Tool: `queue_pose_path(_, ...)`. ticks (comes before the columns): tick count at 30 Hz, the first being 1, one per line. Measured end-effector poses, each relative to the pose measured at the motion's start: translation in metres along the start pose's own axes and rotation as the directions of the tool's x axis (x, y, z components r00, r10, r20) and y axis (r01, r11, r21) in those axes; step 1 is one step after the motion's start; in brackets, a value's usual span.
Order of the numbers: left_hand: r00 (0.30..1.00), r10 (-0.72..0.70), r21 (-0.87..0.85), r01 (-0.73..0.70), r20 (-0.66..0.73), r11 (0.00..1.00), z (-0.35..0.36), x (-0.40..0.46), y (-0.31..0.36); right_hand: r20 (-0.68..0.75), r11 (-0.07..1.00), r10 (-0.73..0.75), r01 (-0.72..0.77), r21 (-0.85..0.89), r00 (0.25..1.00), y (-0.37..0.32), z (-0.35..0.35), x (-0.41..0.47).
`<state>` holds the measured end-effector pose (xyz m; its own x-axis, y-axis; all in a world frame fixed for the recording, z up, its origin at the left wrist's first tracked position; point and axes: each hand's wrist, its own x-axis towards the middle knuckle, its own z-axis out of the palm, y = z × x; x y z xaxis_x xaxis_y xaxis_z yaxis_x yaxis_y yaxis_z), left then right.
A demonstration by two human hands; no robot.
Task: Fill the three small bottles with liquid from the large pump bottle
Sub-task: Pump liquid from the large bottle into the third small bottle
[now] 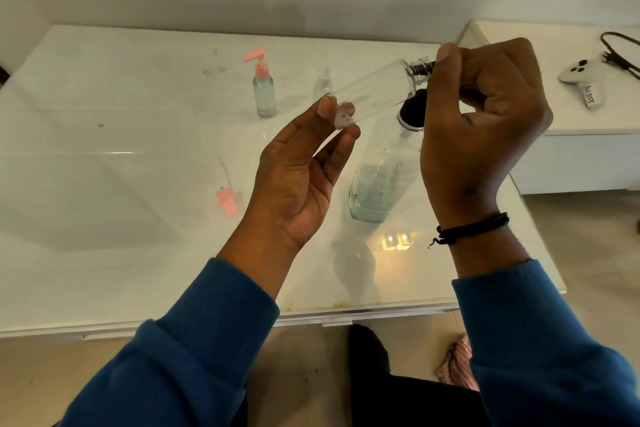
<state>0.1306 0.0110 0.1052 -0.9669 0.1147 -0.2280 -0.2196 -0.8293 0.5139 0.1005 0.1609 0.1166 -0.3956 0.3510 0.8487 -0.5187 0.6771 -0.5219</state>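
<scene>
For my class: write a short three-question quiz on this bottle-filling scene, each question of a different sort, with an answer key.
1. True or false: the clear bottle held in the air stands upright.
2. Which hand grips its dark cap? A) left hand B) right hand
3. Fill in: the small bottle with the pink pump stands on the ____.

Key: 1 false, it lies tilted; 2 B; 3 table.

A glossy white counter (138, 135) is carrying a clear small bottle (264, 94) wearing a pink pump. Nearer than that bottle, a loose pink cap (227, 200) is lying. Right of it, the clear large bottle (379, 180) is showing pale blue liquid and a black top. Blue ribbed sleeves (221, 315) are showing below.
</scene>
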Motion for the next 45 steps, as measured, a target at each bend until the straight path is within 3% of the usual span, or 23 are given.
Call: queue_pose_path(45,1.000,0.007,0.018,-0.007,0.006,1.000,-0.002,0.001,0.002,-0.034,0.999,0.045,-0.044,0.024,0.998,0.002,0.006,-0.003)
